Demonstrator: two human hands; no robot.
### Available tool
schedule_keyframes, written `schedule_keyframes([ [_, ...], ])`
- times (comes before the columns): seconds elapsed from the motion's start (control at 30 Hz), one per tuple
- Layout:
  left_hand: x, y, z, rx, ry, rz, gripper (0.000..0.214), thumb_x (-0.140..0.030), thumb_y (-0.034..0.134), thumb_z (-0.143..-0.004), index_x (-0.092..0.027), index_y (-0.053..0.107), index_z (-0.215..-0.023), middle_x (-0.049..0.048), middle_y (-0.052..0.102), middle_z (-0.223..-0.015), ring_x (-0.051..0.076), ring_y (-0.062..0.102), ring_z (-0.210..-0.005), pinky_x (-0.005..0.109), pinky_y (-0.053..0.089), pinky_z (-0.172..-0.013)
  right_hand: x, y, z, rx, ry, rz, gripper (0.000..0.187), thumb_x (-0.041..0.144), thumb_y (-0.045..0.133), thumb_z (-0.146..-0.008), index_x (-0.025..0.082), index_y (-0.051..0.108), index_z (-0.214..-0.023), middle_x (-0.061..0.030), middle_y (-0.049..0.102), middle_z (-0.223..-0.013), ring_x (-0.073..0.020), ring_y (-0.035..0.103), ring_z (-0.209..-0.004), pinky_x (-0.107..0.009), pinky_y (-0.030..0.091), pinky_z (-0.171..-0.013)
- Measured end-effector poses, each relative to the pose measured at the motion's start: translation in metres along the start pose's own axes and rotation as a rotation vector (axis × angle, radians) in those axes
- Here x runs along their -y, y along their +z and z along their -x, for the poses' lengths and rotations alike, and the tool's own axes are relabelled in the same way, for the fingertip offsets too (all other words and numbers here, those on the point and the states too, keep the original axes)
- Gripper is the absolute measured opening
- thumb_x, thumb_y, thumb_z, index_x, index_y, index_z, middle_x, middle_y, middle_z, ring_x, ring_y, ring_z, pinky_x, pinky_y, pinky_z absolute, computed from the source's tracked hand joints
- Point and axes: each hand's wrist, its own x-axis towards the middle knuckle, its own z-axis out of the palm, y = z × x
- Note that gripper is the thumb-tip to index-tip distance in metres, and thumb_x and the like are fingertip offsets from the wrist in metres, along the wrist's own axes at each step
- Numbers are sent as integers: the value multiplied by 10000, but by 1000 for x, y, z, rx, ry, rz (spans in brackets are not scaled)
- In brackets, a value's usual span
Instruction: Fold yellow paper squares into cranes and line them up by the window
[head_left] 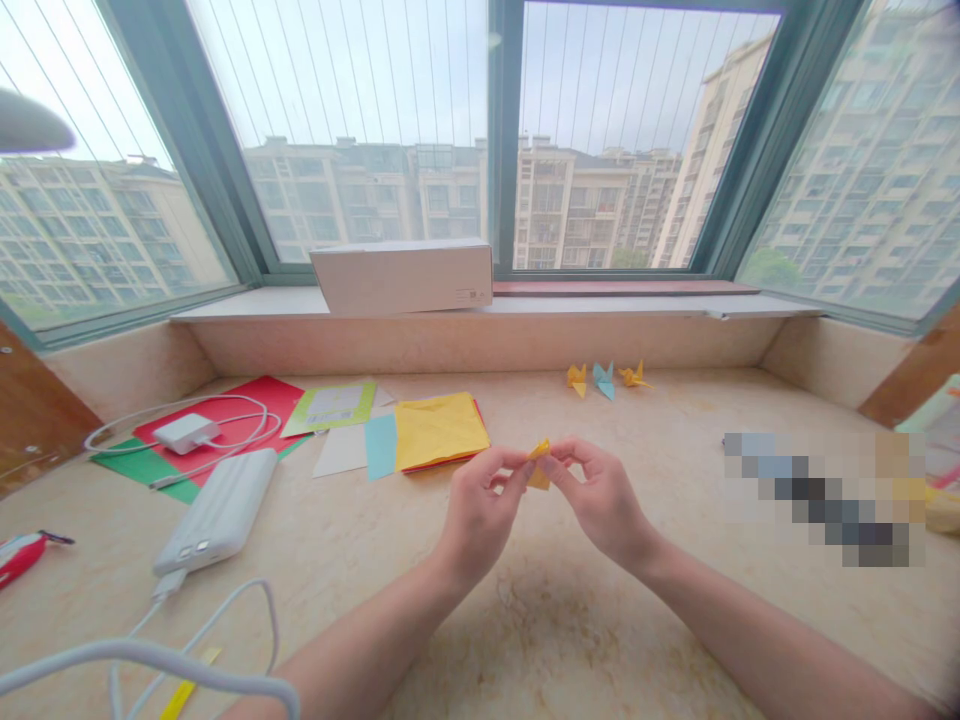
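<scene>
A small folded piece of yellow paper (539, 464) is pinched between both of my hands, just above the marble sill. My left hand (480, 510) grips its left side with thumb and fingertips closed. My right hand (600, 495) holds its right side in the same pinch. To the left of my hands lies a stack of coloured paper sheets (435, 430), yellow on top, with a light blue sheet (380, 446) beside it. Three finished paper cranes (604, 378), two yellow and one blue, stand in a row further back.
A white power bank (217, 510) with white cables lies at the left, near a white charger (187, 432) on red and green sheets (225, 415). A white box (405, 275) rests on the window ledge. A red object (22, 553) sits at the far left edge.
</scene>
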Motion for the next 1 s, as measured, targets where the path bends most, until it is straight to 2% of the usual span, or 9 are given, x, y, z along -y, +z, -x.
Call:
schedule_keyframes([
  [0.1, -5, 1, -1, 18, -55, 65, 222, -370, 686, -845, -153, 729, -853, 62, 733, -806, 179, 677, -729, 276, 556, -649, -1, -1, -1, 0, 32, -72, 239, 416, 665, -864, 186, 729, -854, -62, 756, -821, -204, 681, -774, -356, 523, -755],
  [0.2, -8, 1, -4, 31, -118, 174, 240, -379, 687, -840, -142, 690, -879, 60, 727, -784, 171, 673, -694, 267, 549, -603, 1, -1, -1, 58, 72, -229, 266, 440, 659, -866, 194, 735, -934, -61, 759, -865, -199, 697, -789, -341, 562, -736],
  [0.3, -8, 0, -7, -7, -156, 289, 276, -388, 692, -837, -163, 605, -971, 28, 720, -745, 161, 676, -655, 273, 552, -603, 4, 1, -1, 130, 61, -343, 283, 436, 644, -878, 223, 733, -1042, -57, 756, -938, -204, 707, -852, -362, 585, -785],
  [0.37, -7, -1, -8, -45, -160, 308, 278, -387, 699, -832, -178, 561, -953, 4, 708, -720, 150, 671, -634, 277, 554, -620, 5, 3, 0, 154, 49, -371, 289, 417, 661, -869, 237, 725, -1085, -58, 748, -965, -211, 706, -884, -395, 581, -838],
  [0.5, -4, -1, -6, -41, -126, 184, 230, -376, 675, -852, -157, 610, -878, 41, 712, -797, 172, 687, -740, 292, 563, -691, 3, 5, 1, 157, 24, -350, 269, 372, 671, -870, 245, 725, -1100, -59, 710, -980, -198, 692, -874, -396, 569, -860],
  [0.67, -1, -1, -3, 3, -37, 68, 219, -349, 675, -858, -153, 676, -956, 88, 724, -970, 197, 679, -911, 332, 558, -826, -2, 2, -2, 121, -37, -252, 255, 347, 667, -879, 266, 739, -1109, -66, 667, -1026, -188, 658, -916, -354, 552, -856],
  [0.83, 1, -2, -5, 53, -26, 123, 229, -330, 739, -808, -168, 688, -961, 71, 719, -985, 191, 673, -934, 331, 566, -843, -4, 0, -4, 102, -46, -271, 241, 360, 678, -870, 276, 756, -1081, -68, 663, -1045, -196, 650, -970, -353, 551, -867],
  [1.0, 0, -2, -6, 60, -47, 192, 208, -302, 723, -822, -166, 686, -974, 73, 722, -997, 194, 670, -965, 330, 568, -852, -2, -1, -6, 89, -32, -293, 240, 367, 680, -864, 289, 758, -1078, -70, 670, -1119, -216, 636, -1065, -383, 540, -919],
])
